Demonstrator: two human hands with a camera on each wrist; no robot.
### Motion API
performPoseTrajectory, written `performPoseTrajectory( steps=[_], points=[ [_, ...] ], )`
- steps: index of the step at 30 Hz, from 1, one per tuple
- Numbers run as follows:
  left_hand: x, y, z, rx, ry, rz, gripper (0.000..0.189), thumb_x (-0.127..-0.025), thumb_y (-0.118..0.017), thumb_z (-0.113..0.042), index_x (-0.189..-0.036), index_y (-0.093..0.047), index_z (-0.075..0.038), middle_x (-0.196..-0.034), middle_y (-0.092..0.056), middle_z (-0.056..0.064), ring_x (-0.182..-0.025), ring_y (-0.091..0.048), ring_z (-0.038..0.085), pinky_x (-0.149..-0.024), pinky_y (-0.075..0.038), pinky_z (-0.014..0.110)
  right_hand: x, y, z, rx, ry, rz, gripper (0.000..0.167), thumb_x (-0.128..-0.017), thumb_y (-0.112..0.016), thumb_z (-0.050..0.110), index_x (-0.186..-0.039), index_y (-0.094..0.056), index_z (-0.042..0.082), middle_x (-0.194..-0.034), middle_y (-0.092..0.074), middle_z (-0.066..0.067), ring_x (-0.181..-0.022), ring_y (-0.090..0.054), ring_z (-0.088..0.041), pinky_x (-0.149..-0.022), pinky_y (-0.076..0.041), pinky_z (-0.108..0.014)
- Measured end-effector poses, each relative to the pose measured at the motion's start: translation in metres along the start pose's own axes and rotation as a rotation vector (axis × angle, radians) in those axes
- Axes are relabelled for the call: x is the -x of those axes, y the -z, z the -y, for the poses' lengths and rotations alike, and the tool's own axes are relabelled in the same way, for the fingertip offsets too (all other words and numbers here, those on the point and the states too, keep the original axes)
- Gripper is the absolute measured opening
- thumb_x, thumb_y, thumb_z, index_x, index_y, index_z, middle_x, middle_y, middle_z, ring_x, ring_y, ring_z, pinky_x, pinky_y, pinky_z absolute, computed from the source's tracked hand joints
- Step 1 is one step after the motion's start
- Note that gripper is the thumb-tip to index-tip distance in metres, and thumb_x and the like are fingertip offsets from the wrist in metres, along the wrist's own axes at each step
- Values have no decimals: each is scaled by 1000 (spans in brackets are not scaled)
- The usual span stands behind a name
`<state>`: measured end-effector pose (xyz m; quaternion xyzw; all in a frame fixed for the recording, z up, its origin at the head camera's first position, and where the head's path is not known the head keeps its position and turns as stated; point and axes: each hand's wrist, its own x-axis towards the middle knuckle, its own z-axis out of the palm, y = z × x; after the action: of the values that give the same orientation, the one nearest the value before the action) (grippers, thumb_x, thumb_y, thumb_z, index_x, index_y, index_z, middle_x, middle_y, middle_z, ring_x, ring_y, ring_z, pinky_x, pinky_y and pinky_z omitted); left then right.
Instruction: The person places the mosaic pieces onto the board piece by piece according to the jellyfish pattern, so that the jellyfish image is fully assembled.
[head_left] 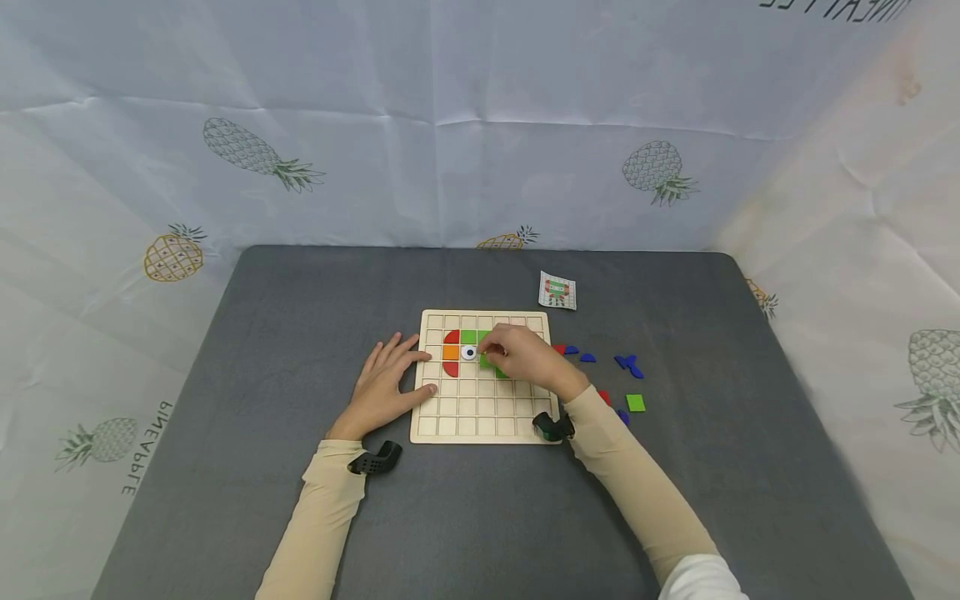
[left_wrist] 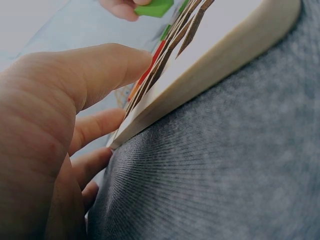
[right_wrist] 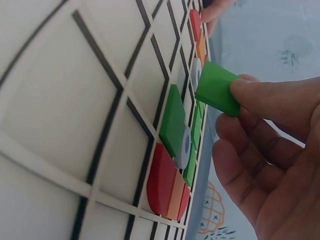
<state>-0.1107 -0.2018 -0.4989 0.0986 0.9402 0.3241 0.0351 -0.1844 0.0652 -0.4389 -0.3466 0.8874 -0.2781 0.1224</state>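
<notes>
A square wooden grid board (head_left: 465, 408) lies on the table. My left hand (head_left: 382, 392) rests at its left edge, fingers spread, the thumb (left_wrist: 120, 65) on the rim. Above the board my right hand (right_wrist: 272, 135) pinches a green square tile (right_wrist: 217, 89) between thumb and fingers. Tiles set in the grid include red rounded pieces (head_left: 452, 337), an orange square (head_left: 450, 352), a white eye tile (head_left: 468, 352) and green squares (head_left: 468, 337). The right wrist view shows a second eye tile (right_wrist: 185, 147) beside a green piece (right_wrist: 172, 122); in the head view the right hand hides that area.
Right of the board lie loose blue pieces (head_left: 630, 365), a green square (head_left: 635, 403) and red pieces (head_left: 603, 397), partly behind the right arm. A small pattern card (head_left: 557, 292) sits beyond the board's far right corner on the grey table (head_left: 337, 292).
</notes>
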Motion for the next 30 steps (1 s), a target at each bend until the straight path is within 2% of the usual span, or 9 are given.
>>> performPoseTrajectory(
  steps=[4, 12, 22, 30],
  points=[
    [0, 0, 0, -3, 1, 2, 57, -89, -70, -47, -137, -60, -18, -166, -34, 7, -160, -12, 30, -132, 2, 49, -3, -4, 2, 27, -37, 43, 18, -98, -64, 7, -111, -76, 9, -110, -74, -4, -95, -66, -16, -87, -58, -33],
    [0, 0, -1, -3, 3, 4, 57, -90, -70, -48, -138, -60, -18, -166, -34, 7, -160, -12, 30, -132, 1, 49, -4, -7, 6, 66, -75, 84, 19, -99, -63, 8, -111, -77, 12, -114, -73, -4, -97, -65, -16, -90, -57, -34],
    [0, 1, -2, -4, 1, 1, 57, -89, -70, -47, -137, -61, -18, -165, -34, 8, -160, -12, 30, -131, 1, 49, -4, -11, 9, 109, -99, 100, 20, -100, -61, 8, -112, -77, 12, -110, -70, -2, -89, -60, -12, -83, -55, -30],
    [0, 1, -2, -5, -7, -8, 57, -88, -71, -47, -136, -61, -17, -164, -36, 10, -159, -14, 32, -131, -1, 51, -4, -12, 9, 136, -85, 90, 20, -99, -62, 8, -112, -77, 12, -111, -71, -2, -92, -63, -13, -84, -57, -30]
  ],
)
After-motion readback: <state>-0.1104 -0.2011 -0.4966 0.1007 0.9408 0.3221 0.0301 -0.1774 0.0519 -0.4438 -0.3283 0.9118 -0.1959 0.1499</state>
